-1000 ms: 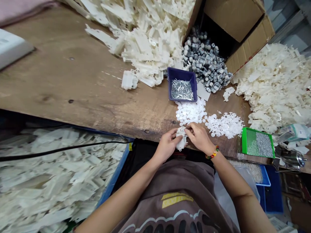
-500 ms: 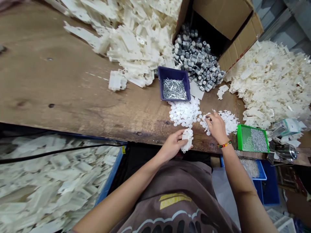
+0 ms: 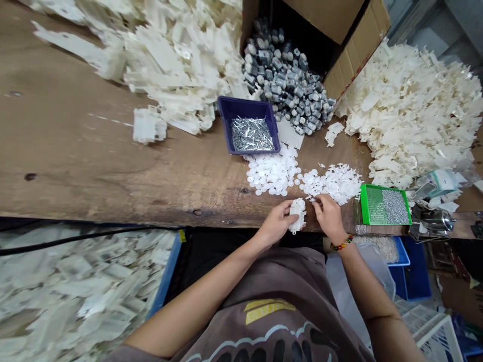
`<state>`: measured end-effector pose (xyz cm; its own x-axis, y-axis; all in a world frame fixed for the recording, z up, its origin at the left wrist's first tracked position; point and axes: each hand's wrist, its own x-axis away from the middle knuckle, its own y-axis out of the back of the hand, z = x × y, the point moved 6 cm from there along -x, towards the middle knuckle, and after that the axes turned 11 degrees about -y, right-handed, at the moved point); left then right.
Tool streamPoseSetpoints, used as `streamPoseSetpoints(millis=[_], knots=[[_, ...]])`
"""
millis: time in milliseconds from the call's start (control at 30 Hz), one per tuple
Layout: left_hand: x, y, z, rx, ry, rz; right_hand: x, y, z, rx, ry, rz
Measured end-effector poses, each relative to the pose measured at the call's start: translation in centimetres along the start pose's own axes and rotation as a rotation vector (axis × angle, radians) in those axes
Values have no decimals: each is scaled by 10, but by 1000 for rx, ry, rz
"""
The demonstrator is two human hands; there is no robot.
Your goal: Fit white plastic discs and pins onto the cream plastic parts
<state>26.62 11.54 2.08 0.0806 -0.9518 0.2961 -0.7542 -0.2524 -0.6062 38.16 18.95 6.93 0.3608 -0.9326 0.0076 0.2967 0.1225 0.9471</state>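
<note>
My left hand (image 3: pixel 277 222) grips a small white plastic housing (image 3: pixel 298 214) at the near edge of the wooden table (image 3: pixel 94 166). My right hand (image 3: pixel 329 215), with a bead bracelet on the wrist, is right beside the housing with its fingertips pinched; a tiny white piece seems held there, too small to be sure. Just beyond the hands lie two heaps of small white parts: round discs (image 3: pixel 270 172) and toothed pieces (image 3: pixel 334 182).
A purple tray of metal pins (image 3: pixel 249 131) stands behind the discs, a green tray of tiny metal bits (image 3: pixel 385 205) at the right. Grey motors (image 3: pixel 287 83) spill from a cardboard box (image 3: pixel 347 30). Cream plastic parts pile up at back left (image 3: pixel 181 55), right (image 3: pixel 411 110) and in the bin below (image 3: pixel 75 291).
My right hand reached out to the right-hand heap of white pieces, then came back beside the housing. My left hand kept holding the housing. The view shifted to the right.
</note>
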Motion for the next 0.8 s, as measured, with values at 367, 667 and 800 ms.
streamPoseSetpoints(millis=[367,667,800], knots=[[2,-12,3,-26,56,90,5,-12,3,-68,-73,66],[9,2,8,-131,62,57,23,-12,1,16,15,31],[7,2,11,-142,58,23,17,-2,0,-252,-83,5]])
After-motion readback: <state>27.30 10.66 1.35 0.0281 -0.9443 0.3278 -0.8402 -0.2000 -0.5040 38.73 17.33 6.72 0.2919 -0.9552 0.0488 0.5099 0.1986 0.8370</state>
